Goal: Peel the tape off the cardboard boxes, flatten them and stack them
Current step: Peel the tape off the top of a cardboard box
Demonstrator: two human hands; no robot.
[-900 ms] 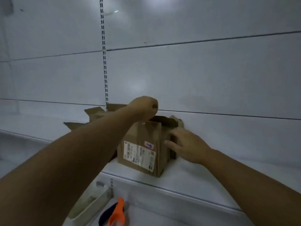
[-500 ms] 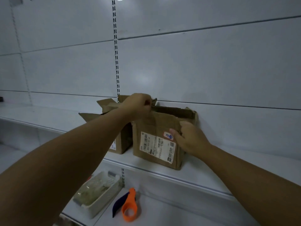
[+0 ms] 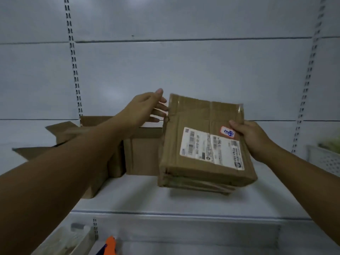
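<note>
A taped cardboard box (image 3: 200,122) with a white shipping label and a small red-edged sticker hangs tilted above the white shelf (image 3: 165,203). My right hand (image 3: 250,137) grips its right edge, thumb on the labelled face. Spread fingers of my left hand (image 3: 147,107) touch the box's upper left edge. Behind it stands an open cardboard box (image 3: 141,153) with its flaps up, partly hidden by my left forearm.
A white perforated basket (image 3: 323,159) sits at the right end of the shelf. On the level below lie a white bin (image 3: 68,242) and an orange and blue tool (image 3: 108,245). Slotted uprights run up the white back wall.
The labelled box has left the shelf and now tilts with its label facing up, to the right of the open box. My left hand has let go of the top flap and spread its fingers.
</note>
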